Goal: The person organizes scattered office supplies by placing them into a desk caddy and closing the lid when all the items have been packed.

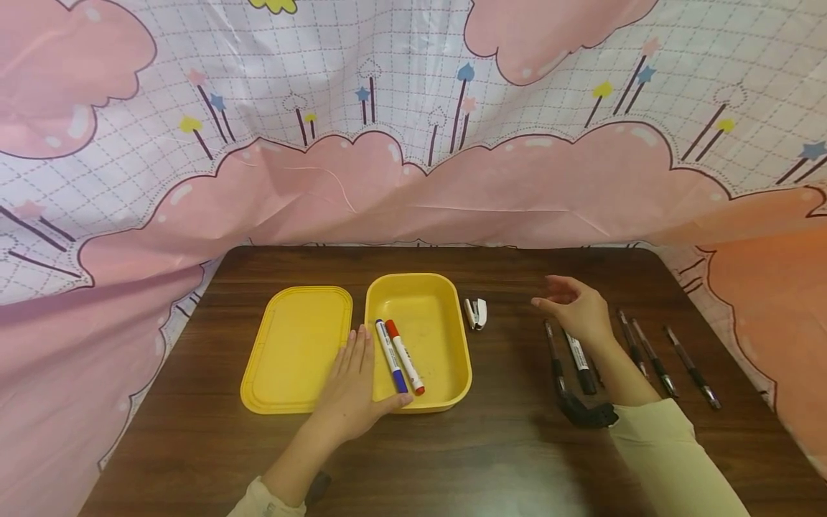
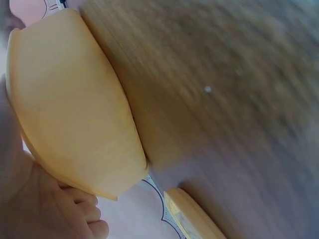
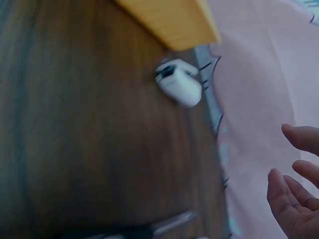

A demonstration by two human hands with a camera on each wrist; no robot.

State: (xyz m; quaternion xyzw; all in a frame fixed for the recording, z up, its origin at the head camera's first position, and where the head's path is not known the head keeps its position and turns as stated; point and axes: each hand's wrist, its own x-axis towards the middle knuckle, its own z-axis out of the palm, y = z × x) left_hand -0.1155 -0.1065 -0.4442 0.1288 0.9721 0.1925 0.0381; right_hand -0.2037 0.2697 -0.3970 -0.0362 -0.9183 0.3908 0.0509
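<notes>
A yellow plastic box [image 1: 462, 359] stands mid-table with a blue-capped marker [image 1: 388, 350] and a red-capped marker [image 1: 404, 353] lying inside. My left hand [image 1: 349, 395] rests along its near left rim, fingers straight and thumb at the front edge; the left wrist view shows the box's outer wall [image 2: 75, 104] beside that hand. Over the pens at right hovers my right hand [image 1: 578, 309], fingers loosely bent with a gap to the thumb and nothing held. Below it lies a black-and-white marker [image 1: 579, 362]. A small white stapler [image 1: 476, 314], also seen in the right wrist view, sits right of the box.
A flat yellow lid [image 1: 300, 352] lies left of the box. Several pens lie at right, among them a black-gripped pen [image 1: 693, 368] near the table's right side. A black strap-like thing [image 1: 584, 413] shows by the right wrist. Behind the table hangs a patterned pink cloth [image 1: 413, 194].
</notes>
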